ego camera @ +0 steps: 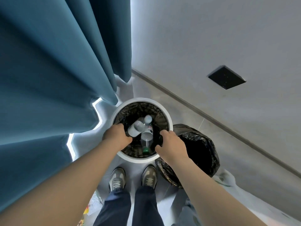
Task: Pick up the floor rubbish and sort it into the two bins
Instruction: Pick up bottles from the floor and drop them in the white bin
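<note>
Both hands are down at a round white bin (169, 119) standing on the floor (162, 93) just in front of the person's shoes (117, 178). The left hand (117, 136) has its fingers curled over the near-left edge of the black liner (156, 111) inside the bin. The right hand (171, 144) pinches a fold of the same liner at the near-right edge, thumb on top. The hands are apart, with the bin's opening between them.

Inside lie clear plastic bottles. One with a green cap (145, 150) points toward the person and has a white label with red print. A second bottle (136, 128) lies across it, and a white cap (148, 119) shows behind.

A second bin (200, 144), draped in a crumpled black bag, touches the white bin on its right. A blue curtain (57, 70) hangs to the left. A pale plastic bag (228, 178) lies on the floor at the right, and some colourful wrappers (87, 209) at the lower left.
</note>
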Motion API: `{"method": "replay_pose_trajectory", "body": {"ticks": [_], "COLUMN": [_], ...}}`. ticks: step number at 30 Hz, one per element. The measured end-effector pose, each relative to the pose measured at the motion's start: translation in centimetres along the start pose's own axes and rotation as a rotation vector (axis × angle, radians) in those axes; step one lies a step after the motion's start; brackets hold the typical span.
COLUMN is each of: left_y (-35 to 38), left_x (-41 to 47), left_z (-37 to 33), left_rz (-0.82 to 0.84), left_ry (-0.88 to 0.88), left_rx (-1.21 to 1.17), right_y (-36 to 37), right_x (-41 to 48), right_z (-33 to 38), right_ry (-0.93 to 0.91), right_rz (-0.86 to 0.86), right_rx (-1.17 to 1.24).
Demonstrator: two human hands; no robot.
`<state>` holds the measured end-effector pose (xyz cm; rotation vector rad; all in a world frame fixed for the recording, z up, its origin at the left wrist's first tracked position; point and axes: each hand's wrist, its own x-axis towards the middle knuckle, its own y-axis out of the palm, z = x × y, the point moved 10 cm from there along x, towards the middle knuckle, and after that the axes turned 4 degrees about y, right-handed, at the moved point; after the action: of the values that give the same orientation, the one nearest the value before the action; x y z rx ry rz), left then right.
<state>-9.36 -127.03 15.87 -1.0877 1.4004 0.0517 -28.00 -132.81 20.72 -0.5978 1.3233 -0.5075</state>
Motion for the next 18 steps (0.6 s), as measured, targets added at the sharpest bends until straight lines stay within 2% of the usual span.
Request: {"method": "replay_pose_trajectory", "body": {"ticks": [9,18], "left_y": [-1.9,-8.3], "left_x": [-6.4,-17.1], "left_z": [-3.0,-5.9], "left_rz": [0.024,-0.017], "left_ry": [0.233,0.445], "left_rx": [0.202,0.315], "right_y": [-2.9,-8.6], "right_x": [-3.7,-12.5], "right_z": [1.6,4.5], "right_ry": [-0.079,-0.154], "right_rz": [-0.029,-0.089], "right_rx": [-0.163,-0.214]}}
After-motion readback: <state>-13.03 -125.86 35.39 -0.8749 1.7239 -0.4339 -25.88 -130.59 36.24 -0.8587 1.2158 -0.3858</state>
